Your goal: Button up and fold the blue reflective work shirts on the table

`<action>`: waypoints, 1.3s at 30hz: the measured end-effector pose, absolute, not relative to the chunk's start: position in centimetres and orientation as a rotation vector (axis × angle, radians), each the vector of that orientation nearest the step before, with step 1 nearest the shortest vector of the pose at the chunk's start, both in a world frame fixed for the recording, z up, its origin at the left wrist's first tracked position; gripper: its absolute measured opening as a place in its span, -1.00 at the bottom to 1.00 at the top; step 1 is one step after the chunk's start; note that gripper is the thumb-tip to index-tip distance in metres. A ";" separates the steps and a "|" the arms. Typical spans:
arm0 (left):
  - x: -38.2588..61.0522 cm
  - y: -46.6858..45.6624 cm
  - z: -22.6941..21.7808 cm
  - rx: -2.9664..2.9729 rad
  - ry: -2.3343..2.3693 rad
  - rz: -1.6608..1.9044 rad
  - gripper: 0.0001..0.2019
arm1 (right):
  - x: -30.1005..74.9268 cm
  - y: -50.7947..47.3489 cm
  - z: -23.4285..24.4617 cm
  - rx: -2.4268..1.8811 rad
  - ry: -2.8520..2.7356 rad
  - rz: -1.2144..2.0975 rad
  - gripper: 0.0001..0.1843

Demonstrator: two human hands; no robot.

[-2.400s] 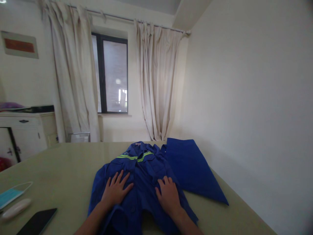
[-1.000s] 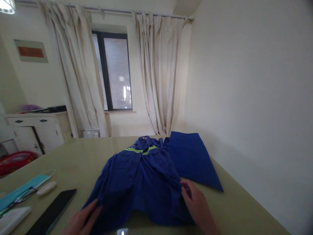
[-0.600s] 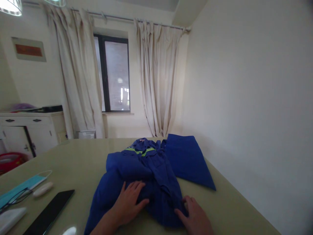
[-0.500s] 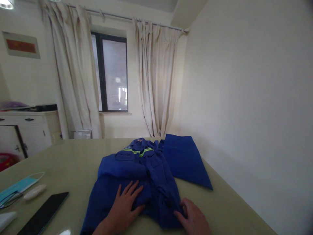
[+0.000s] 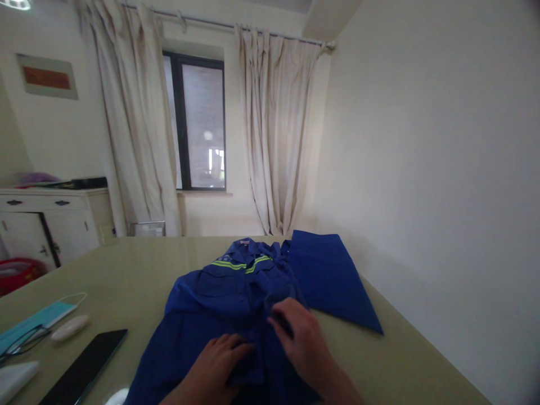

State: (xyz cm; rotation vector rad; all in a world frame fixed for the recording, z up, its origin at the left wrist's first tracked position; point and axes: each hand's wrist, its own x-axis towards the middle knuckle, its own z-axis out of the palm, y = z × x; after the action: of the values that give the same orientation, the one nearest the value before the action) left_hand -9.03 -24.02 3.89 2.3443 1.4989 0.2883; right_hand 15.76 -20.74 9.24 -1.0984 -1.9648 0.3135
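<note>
A blue work jacket [image 5: 211, 309] with yellow-green reflective stripes across the chest lies front side up, its collar towards the far edge of the table. My left hand [image 5: 221, 360] rests low on the jacket's front, fingers curled round the fabric near the front opening. Over the jacket's right part is my right hand [image 5: 301, 337], slightly blurred, with thumb and forefinger closed on a raised bit of cloth, which looks like the sleeve. Beside the jacket lies a flat, folded blue garment [image 5: 333, 281], partly next to the collar.
On the left of the greenish table [image 5: 139, 281] lie a black phone [image 5: 86, 365], a white mouse-shaped object [image 5: 70, 328], a blue face mask [image 5: 42, 320] and a dark cable [image 5: 25, 343]. A plain wall [image 5: 430, 197] borders the right side. Behind stand curtains [image 5: 274, 129] and a white cabinet [image 5: 67, 219].
My right hand has moved up and left from the jacket's lower right edge, bringing cloth with it. My left hand has gone from spread flat to curled, slightly lower. The view shifted a little.
</note>
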 end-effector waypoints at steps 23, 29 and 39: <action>-7.7 -17.3 2.2 2.228 1.331 1.163 -0.77 | 10.8 -13.8 2.6 -0.985 -1.446 1.140 -0.51; -7.4 -18.0 2.8 2.393 1.315 1.357 -0.76 | 10.8 -14.6 3.2 -0.885 -1.448 1.204 -0.54; -7.5 -18.1 2.4 2.436 1.255 1.574 -0.91 | 11.5 -15.2 4.0 -0.784 -1.569 1.214 -0.69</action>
State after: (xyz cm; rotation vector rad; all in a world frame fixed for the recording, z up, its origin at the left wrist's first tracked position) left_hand -7.49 -18.06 2.43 2.4358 1.2547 1.5737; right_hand 11.50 -15.16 4.03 -0.7837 -1.5689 1.2141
